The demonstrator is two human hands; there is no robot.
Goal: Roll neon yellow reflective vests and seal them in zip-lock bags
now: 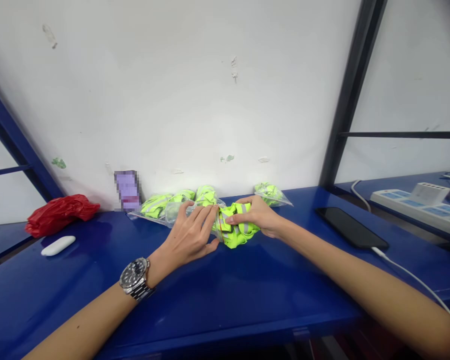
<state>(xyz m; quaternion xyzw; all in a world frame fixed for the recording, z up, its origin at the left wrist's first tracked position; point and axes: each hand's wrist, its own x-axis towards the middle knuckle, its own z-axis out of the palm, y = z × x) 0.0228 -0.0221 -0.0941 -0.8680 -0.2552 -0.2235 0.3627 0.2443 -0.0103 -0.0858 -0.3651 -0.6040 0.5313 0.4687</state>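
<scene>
So I had my right hand (pixel 260 215) clamped on the neon green bundle (pixel 242 227), a folded-up thing with silvery grey strips, thumb across the front and the other fingers mostly hidden behind it. The bundle was near the middle of the table (pixel 210 305), its left end up against the mouth of the clear bag (pixel 177 212), where a thin red line ran down the edge. My left hand (pixel 193 230) was over that bag, fingers bent across the plastic and thumb sitting lower, apart from them. Honestly couldn't tell if it was pinching anything.

Behind my left hand were a few more green bundles (pixel 155 205) in clear plastic, close to the wall (pixel 210 100), plus one bagged bundle (pixel 270 192) by itself, beyond my right hand. Over on the left I had a crumpled red bag (pixel 62 214), a white case (pixel 58 246) just in front of it, and a pixelated upright screen (pixel 128 191) near the wall. On the right, a black phone (pixel 351 227) lay flat with a white cable (pixel 408 272) plugged in.
</scene>
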